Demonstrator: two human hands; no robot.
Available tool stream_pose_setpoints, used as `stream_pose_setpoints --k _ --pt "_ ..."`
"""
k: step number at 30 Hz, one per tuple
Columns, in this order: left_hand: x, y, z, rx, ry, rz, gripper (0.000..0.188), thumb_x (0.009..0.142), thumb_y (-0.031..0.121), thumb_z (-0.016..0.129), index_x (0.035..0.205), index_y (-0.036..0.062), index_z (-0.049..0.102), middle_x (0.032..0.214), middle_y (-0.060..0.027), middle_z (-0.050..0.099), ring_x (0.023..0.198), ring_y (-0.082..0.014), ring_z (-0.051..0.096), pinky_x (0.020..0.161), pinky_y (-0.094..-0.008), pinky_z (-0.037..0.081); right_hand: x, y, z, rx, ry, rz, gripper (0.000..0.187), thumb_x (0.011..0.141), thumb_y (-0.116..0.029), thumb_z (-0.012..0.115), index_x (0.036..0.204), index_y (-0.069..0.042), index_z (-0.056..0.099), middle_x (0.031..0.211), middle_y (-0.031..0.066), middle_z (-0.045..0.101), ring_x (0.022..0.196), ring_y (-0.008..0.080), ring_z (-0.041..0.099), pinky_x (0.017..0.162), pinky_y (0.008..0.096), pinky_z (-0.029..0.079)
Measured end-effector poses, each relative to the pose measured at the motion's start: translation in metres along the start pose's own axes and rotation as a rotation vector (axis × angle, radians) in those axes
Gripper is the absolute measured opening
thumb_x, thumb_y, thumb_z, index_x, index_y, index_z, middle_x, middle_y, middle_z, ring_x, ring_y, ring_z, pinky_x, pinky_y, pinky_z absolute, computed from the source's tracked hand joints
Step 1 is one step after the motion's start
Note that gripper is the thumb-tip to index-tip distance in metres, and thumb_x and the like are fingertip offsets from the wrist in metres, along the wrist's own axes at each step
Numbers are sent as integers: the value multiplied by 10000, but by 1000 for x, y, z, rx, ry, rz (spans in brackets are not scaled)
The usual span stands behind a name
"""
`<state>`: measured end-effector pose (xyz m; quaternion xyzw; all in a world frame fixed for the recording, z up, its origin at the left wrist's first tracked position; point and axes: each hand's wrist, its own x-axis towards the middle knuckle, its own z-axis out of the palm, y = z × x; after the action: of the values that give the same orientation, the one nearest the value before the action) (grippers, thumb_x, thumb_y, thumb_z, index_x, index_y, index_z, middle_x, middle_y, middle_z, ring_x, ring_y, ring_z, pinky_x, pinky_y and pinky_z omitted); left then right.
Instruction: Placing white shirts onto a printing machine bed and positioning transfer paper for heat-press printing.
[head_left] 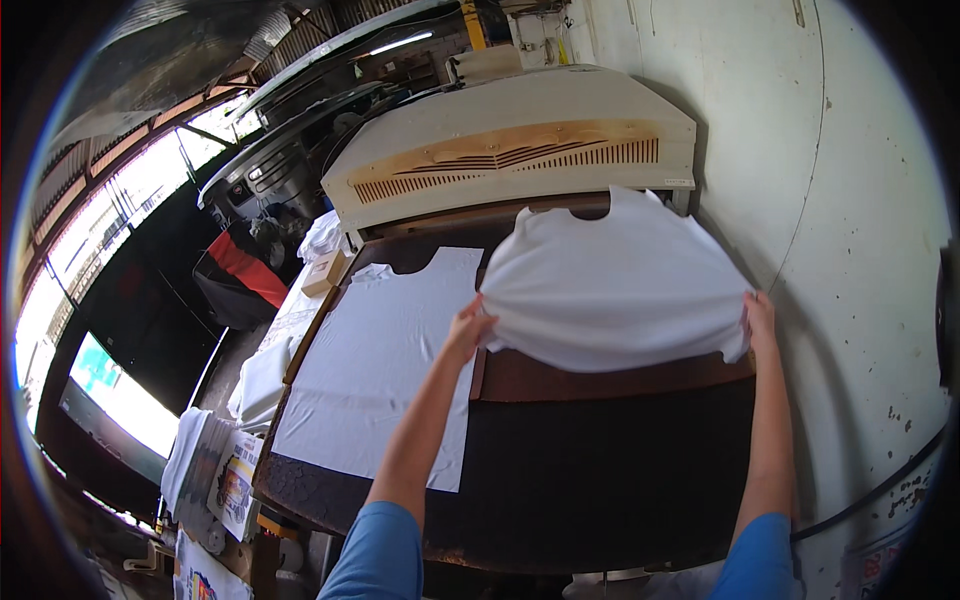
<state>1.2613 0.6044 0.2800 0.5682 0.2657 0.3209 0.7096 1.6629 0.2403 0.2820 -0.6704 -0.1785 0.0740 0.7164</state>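
Note:
A white cut shirt panel [610,275] with a scooped neckline billows above the right half of the dark table [600,470]. My left hand [470,328] pinches its left edge, and my right hand [759,312] grips its right edge. The neckline end points away from me, toward the machine. To the left, a second white shirt panel [385,370] lies spread on the table with light wrinkles. Its neckline also faces the far side, and one far corner looks bunched. Neither hand touches that second panel.
A large beige machine hood [510,140] with slotted, brown-stained vents stands behind the table. A white wall [850,200] rises close on the right. Along the left are a small cardboard box [324,272], folded white cloth [262,385] and a stack of printed fabric [215,470].

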Motion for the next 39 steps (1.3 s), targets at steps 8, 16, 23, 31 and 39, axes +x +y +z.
stream_pose_setpoints --k 8,16,23,31,39 --pt "-75 -81 -8 17 25 -204 586 725 5 578 1274 28 375 1089 -125 520 881 -165 555 749 -257 456 -63 72 -37 -379 85 121 218 770 -163 585 640 7 546 563 3 468 525 91 421 485 269 331" --pt "-144 -70 -17 718 -137 -55 251 785 134 565 1028 80 599 747 -26 586 683 -96 512 636 -232 412 -138 36 -70 -432 -136 239 148 753 -132 598 752 15 592 597 -6 495 524 77 426 469 251 324" --pt "-204 -66 6 722 221 160 152 832 160 506 891 53 595 680 -105 593 649 -173 577 614 -286 431 -163 40 -92 -636 -11 -49 230 741 -136 608 639 33 490 539 13 402 516 99 338 471 288 300" --pt "-231 -77 -2 790 232 74 145 813 146 532 907 52 590 696 -142 598 654 -256 593 600 -321 441 -184 41 -100 -1019 56 -200 264 697 -124 644 643 44 448 576 184 466 526 306 453 521 386 372" --pt "-290 -56 -49 1004 262 4 225 759 137 550 972 64 567 748 -143 615 728 -301 598 651 -376 472 -233 24 -60 -1310 199 -219 217 740 -32 584 933 -17 486 940 152 530 874 326 531 706 418 429"
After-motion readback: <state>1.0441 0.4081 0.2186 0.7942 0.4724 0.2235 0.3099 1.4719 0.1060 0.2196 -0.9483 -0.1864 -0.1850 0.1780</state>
